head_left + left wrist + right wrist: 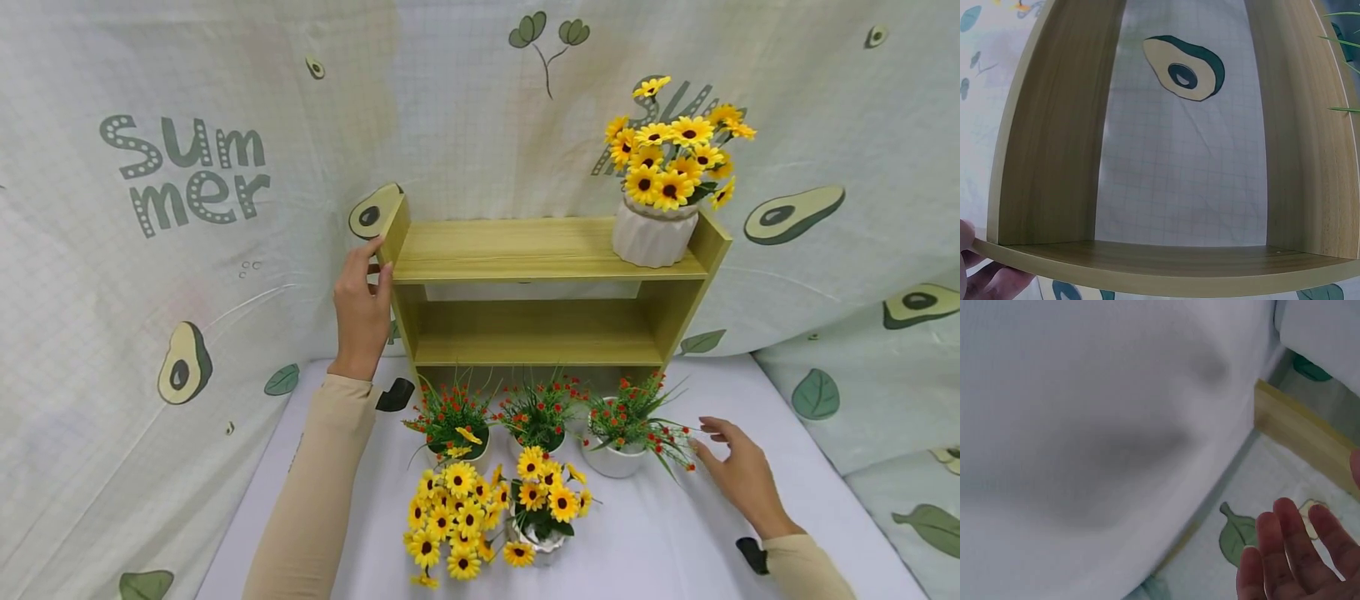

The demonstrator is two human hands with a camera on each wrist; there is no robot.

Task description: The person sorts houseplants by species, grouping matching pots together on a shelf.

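A light wooden shelf (517, 250) stands against the printed cloth. My left hand (362, 308) grips the upper left corner of its side panel, with the thumb at the front edge; the left wrist view shows fingers (1000, 284) on the panel's outer side. A white ribbed pot of yellow sunflowers (652, 233) sits at the right end of the top board. Right of the shelf's foot, my right hand (742, 475) hovers with loosely bent fingers (1294, 550) and holds nothing. Its fingertips are right beside the leaves of a red-flowered potted plant (618, 458).
Two more red-flowered plants (457, 417) (540, 417) stand in a row before the shelf's bottom. Nearer are two bunches of sunflowers (453, 521) (547, 492), one in a white pot. The middle board (532, 333) is bare. White cloth covers the table (660, 542).
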